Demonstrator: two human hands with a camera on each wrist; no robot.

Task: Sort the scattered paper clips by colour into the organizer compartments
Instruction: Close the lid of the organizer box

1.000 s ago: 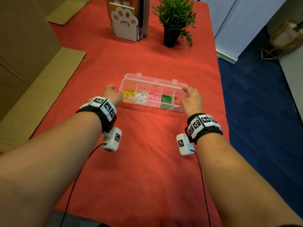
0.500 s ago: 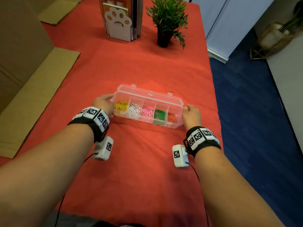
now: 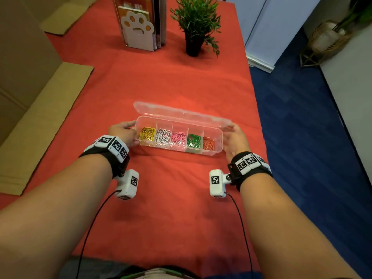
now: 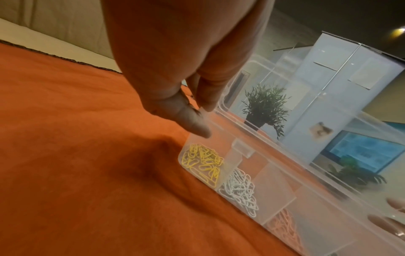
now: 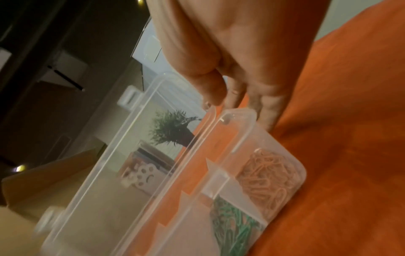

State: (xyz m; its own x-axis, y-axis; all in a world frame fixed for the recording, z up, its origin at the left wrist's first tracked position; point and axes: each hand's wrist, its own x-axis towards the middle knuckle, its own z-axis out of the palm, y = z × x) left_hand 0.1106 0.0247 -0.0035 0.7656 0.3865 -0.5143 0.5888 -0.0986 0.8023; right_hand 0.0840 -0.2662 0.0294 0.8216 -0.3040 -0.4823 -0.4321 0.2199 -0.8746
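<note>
The clear plastic organizer [image 3: 218, 142] lies on the red cloth [image 3: 161, 208] between both hands, with its lid [image 3: 181, 112] raised at the far side. Inside, from left to right, are yellow paper clips [image 3: 147, 133], white paper clips [image 3: 163, 135], pink paper clips [image 3: 178, 136], green paper clips [image 3: 193, 140] and orange paper clips [image 3: 208, 143], each colour in its own compartment. The left hand [image 3: 122, 130] holds the left end of the box, thumb on the near corner and fingers at the lid edge. The right hand [image 3: 234, 140] holds the right end, its thumb and fingers pinching the lid corner in the right wrist view.
</note>
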